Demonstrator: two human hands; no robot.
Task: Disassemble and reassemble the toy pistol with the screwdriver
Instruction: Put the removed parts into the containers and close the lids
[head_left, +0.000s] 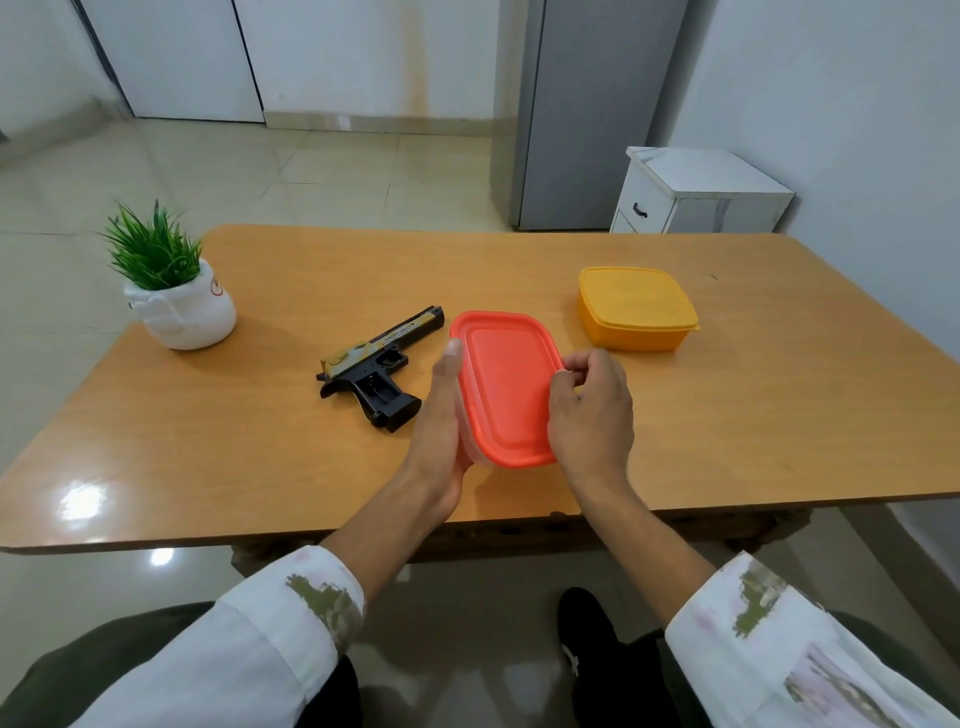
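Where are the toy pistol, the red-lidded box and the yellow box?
toy pistol (402, 332): head view, on its slide.
red-lidded box (506, 387): head view, middle of lid.
yellow box (634, 299): head view, middle of lid.

You faced a tan wooden table (779, 415) on a glossy, pale tiled floor (311, 171). At its far left corner stood a white pot (182, 317) of spiky green plant (153, 249). Far right of centre sat a closed yellow box (636, 312). Near the front middle was a red-lidded box (506, 384), well apart from the yellow one. Beyond the table, a small white cabinet (696, 192) with a dark drawer handle stood against the right wall, just beside a tall grey unit (587, 104). A white door (182, 57) was at far left.
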